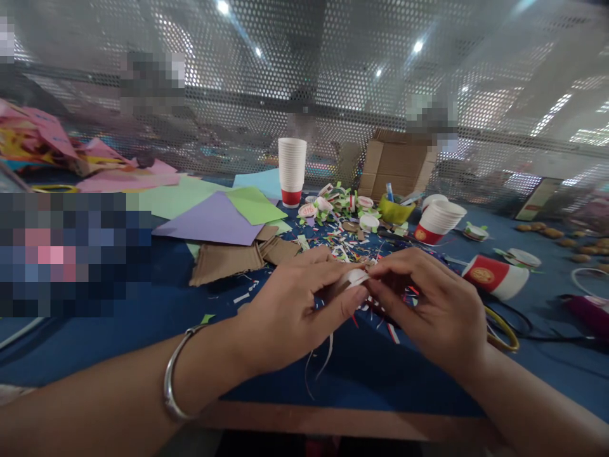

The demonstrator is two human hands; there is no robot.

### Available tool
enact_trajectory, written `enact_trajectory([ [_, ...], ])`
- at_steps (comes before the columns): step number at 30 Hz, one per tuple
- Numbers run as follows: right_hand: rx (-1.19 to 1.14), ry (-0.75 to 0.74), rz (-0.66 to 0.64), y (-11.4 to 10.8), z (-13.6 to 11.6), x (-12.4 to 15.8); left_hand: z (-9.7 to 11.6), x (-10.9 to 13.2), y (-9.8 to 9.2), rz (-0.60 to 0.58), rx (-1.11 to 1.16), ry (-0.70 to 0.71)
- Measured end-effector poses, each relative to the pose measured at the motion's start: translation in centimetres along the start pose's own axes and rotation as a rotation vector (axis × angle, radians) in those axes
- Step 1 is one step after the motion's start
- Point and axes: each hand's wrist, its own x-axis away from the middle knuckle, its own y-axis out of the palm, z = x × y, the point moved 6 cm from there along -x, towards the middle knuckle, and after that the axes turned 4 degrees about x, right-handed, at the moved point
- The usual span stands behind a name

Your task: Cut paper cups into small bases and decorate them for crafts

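Between my two hands, above the front of the table, is a small white paper piece [356, 277] with a curved edge. My left hand [295, 304], a silver bangle on its wrist, is closed with thumb and fingers around the piece. My right hand [431, 308] pinches the piece's right edge with thumb and fingertips. The fingers hide part of it. Thin pale strips [328, 358] dangle below my left hand. Behind my hands lies a scatter of paper scraps [333, 244] in white, red and green.
A tall stack of white paper cups [292, 171] stands at the back. Colored paper sheets [209, 219] and torn cardboard [228, 263] lie left. Right are nested cups [438, 219], a tipped red-and-white cup [495, 276], yellow-handled scissors [504, 330] and cables. A yellow-green container [394, 209] holds tools.
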Motion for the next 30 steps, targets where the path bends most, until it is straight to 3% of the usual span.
enact_trajectory([
  [5,-0.056,0.172,-0.046,0.5,1.5,0.0,-2.2,-0.3,0.5,0.014,0.418,-0.205],
  [8,-0.070,0.174,-0.077,0.7,1.5,-0.1,-3.3,-0.4,1.2,0.015,0.677,-0.319],
  [10,-0.067,0.155,-0.102,0.9,1.3,-0.1,-3.7,-0.4,1.6,0.003,0.732,-0.386],
  [13,-0.072,0.098,-0.134,1.1,1.0,-0.1,-3.5,-0.4,1.8,-0.040,0.705,-0.376],
  [18,-0.104,0.035,-0.174,1.2,0.5,-0.1,-2.3,-0.5,0.8,-0.014,0.396,-0.151],
  [24,-0.076,0.036,-0.136,0.7,0.4,0.0,-3.2,-0.1,1.2,-0.027,0.368,-0.236],
  [30,-0.094,-0.032,-0.078,0.4,0.0,-0.1,-3.1,-0.4,0.8,0.023,0.319,-0.235],
])
